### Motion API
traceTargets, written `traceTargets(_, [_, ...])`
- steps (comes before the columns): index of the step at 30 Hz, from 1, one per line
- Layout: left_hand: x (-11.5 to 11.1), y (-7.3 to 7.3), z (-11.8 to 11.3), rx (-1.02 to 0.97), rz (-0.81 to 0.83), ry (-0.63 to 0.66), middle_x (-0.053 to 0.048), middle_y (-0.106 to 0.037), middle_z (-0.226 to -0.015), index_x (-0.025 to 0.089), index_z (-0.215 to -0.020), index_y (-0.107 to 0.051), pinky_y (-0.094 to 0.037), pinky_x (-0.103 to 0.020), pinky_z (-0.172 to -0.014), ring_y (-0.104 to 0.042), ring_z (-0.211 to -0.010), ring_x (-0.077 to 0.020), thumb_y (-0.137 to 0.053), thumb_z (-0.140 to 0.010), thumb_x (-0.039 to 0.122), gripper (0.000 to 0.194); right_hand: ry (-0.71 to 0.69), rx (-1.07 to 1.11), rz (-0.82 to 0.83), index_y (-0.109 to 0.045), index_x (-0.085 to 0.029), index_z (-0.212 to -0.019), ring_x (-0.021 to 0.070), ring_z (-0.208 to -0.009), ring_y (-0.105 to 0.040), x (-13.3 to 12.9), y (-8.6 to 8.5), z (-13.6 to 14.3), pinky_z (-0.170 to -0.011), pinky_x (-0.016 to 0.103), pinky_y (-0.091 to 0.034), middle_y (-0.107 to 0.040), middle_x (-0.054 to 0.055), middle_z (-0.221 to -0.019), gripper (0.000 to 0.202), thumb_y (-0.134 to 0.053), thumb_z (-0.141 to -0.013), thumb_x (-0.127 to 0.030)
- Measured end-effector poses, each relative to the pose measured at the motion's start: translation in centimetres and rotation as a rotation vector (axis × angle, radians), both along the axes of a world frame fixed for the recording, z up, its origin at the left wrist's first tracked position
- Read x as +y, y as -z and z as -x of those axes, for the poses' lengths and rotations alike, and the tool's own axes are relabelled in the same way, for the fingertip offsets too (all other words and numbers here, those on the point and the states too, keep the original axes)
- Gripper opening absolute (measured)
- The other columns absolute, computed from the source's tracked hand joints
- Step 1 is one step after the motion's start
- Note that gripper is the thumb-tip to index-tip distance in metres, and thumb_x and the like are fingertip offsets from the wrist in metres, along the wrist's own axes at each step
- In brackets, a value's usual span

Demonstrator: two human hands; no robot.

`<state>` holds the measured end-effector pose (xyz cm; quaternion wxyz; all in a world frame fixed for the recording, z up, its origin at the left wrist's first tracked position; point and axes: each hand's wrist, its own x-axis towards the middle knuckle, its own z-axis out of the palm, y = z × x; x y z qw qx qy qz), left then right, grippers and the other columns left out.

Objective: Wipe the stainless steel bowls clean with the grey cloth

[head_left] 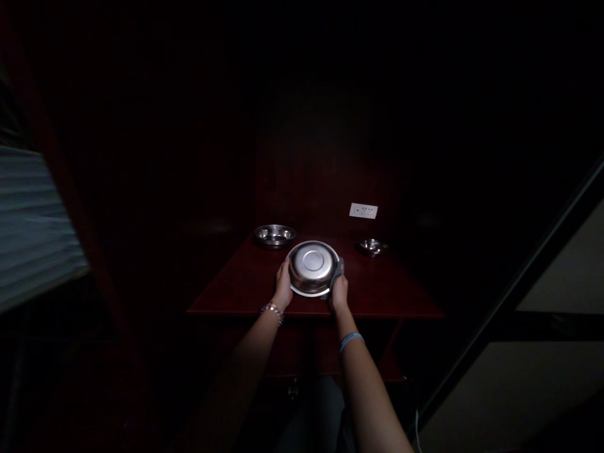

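Observation:
A shiny metal bowl (313, 267) is held with its underside facing me, over the front part of a dark red table (226, 292). My left hand (283, 286) grips its left rim. On the right rim is my right hand (339, 289), with a dark grey cloth (338, 270) between it and the bowl. Behind the bowl to the left, a wider metal bowl (275, 236) stands upright on the table. A smaller metal bowl (372, 247) sits at the back right.
A white socket plate (363, 211) is on the dark red back wall above the small bowl. Dark panels rise on both sides. Pale pleated material (38, 220) shows at the far left, and a white cable (417, 428) hangs at the lower right.

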<state>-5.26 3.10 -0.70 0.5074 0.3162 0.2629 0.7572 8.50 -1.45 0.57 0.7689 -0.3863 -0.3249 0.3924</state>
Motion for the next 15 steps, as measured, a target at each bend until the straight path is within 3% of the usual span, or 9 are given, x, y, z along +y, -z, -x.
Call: traceTargets(15, [-0.31, -0.42, -0.12, -0.016, 0.007, 0.020, -0.007, -0.068, -0.122, 0.019, -0.107, -0.070, -0.037, -0.043, -0.111, -0.058, -0.121, -0.0231, -0.060, -0.084, 0.040, 0.032, -0.002, -0.005, 0.004, -0.071, -0.013, -0.097, 0.0153, -0.083, -0.069, 0.64, 0.49, -0.14, -0.072, 0.022, -0.052, -0.075, 0.008, -0.091, 0.050, -0.051, -0.086, -0.057])
